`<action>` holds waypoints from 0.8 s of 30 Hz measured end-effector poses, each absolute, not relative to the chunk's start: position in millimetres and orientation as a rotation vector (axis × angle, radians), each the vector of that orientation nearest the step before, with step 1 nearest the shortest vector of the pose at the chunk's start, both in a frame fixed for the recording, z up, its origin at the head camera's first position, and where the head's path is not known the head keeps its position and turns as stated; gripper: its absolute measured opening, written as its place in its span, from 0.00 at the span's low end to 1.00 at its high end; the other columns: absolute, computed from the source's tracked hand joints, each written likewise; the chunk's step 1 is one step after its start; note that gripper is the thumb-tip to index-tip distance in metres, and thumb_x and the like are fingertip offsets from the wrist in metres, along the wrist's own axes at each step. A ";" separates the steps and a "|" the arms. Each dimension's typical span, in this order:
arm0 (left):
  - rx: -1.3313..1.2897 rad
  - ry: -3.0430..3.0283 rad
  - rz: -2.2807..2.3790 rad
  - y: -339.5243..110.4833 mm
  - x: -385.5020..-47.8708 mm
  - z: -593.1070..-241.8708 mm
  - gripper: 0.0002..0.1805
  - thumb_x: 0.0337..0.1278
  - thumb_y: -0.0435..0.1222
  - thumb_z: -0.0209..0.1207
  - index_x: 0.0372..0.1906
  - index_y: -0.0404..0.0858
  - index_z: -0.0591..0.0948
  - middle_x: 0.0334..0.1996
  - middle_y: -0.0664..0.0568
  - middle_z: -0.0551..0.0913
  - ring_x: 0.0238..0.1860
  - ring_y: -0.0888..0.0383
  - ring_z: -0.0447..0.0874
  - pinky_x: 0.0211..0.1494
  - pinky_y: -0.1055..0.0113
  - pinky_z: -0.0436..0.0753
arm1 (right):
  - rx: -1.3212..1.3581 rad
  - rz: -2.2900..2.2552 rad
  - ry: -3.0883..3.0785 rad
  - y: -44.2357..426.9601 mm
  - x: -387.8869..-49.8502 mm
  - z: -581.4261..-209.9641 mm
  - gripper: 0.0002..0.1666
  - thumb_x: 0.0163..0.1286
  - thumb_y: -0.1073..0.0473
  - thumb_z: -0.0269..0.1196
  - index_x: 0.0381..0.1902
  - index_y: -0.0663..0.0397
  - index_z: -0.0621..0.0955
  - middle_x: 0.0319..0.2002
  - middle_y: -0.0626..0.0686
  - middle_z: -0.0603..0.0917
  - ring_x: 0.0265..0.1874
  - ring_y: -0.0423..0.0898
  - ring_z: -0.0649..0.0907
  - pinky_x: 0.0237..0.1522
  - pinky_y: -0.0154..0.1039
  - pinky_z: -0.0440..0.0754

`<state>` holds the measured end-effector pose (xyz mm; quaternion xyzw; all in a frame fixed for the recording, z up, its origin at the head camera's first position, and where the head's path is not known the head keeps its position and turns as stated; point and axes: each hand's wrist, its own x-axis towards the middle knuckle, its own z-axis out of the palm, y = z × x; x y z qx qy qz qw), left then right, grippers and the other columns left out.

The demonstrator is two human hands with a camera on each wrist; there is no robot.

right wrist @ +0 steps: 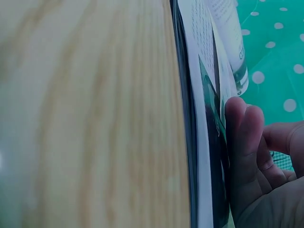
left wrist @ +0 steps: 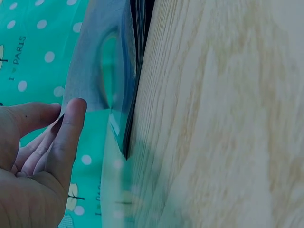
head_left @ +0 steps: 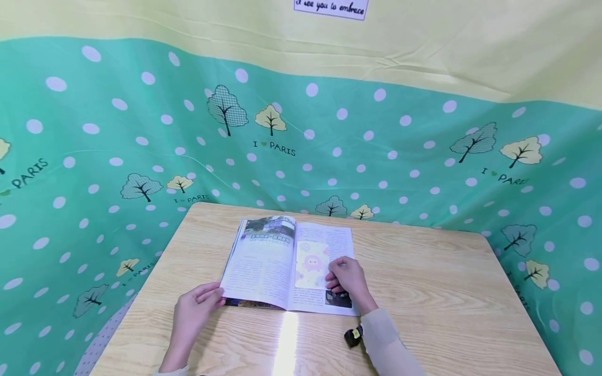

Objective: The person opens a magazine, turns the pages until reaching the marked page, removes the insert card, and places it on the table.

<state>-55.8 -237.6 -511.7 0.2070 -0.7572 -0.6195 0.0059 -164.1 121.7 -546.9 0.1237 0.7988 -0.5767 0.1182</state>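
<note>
An open magazine lies on the wooden table, a photo across the top of its left page. On its right page lies a pale card with a pink cartoon figure. My left hand pinches the lower outer corner of the left page between thumb and forefinger; in the left wrist view that page is lifted and curved away from the pages beneath. At the card's right edge, my right hand pinches it with curled fingers. The right wrist view shows the fingertips against the right page side.
A small black object with a yellow mark is by the right sleeve, near the wrist. The wooden table extends on both sides of the magazine. Green dotted cloth hangs behind and at the sides. Light glares below the spine.
</note>
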 end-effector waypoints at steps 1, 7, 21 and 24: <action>0.658 -2.378 -1.930 -238.2 -55.6 -511.8 0.18 0.65 0.31 0.63 0.56 0.26 0.80 0.43 0.38 0.87 0.37 0.51 0.90 0.43 0.66 0.90 | 0.361 -1.685 2.338 121.6 -164.2 -547.2 0.09 0.73 0.60 0.58 0.43 0.61 0.80 0.25 0.54 0.86 0.20 0.48 0.86 0.19 0.42 0.88; 0.675 -2.416 -1.885 -242.6 -54.5 -512.2 0.18 0.65 0.33 0.63 0.56 0.27 0.81 0.44 0.40 0.88 0.36 0.55 0.89 0.43 0.68 0.89 | 0.369 -1.667 2.349 120.6 -165.3 -548.6 0.07 0.72 0.61 0.58 0.42 0.60 0.79 0.25 0.54 0.86 0.19 0.48 0.86 0.18 0.41 0.88; 0.668 -2.443 -1.854 -248.8 -55.4 -518.6 0.20 0.66 0.34 0.63 0.57 0.26 0.79 0.47 0.36 0.86 0.37 0.56 0.89 0.44 0.70 0.89 | 0.365 -1.562 2.416 116.5 -168.0 -549.8 0.05 0.71 0.63 0.61 0.39 0.60 0.79 0.23 0.54 0.85 0.16 0.46 0.84 0.16 0.39 0.87; 0.675 -2.448 -1.847 -250.7 -55.2 -520.0 0.20 0.66 0.35 0.63 0.57 0.26 0.79 0.48 0.37 0.86 0.38 0.57 0.89 0.43 0.71 0.89 | 0.355 -1.531 2.433 115.2 -167.9 -547.9 0.04 0.71 0.63 0.60 0.38 0.61 0.79 0.23 0.54 0.84 0.15 0.46 0.84 0.16 0.39 0.86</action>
